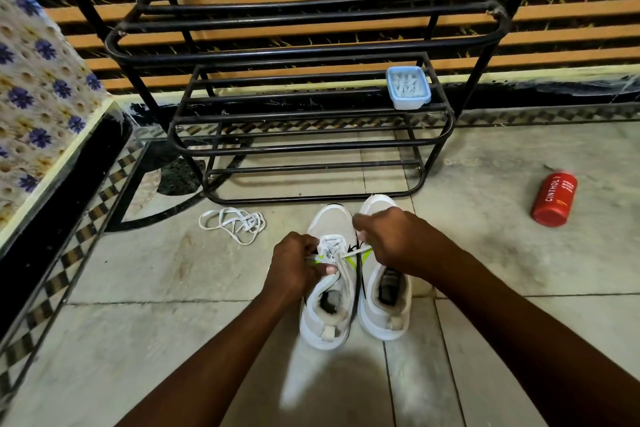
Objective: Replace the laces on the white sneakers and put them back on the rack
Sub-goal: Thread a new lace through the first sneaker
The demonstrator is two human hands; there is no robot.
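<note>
The white sneakers (384, 308) stood on the floor (138, 274) at six o'clock from the rack (304, 53), toes toward it. The left hand (296, 265) had its fingers curled round the lace (330, 243) at the left sneaker (330, 222). The right hand (388, 239) pinched a strand drawn toward three o'clock, seemingly taut. Pulling evenly, with the lace flat and the shoe steadied, would likely serve best. A loose lace (235, 222) lay at ten o'clock of the pair.
</note>
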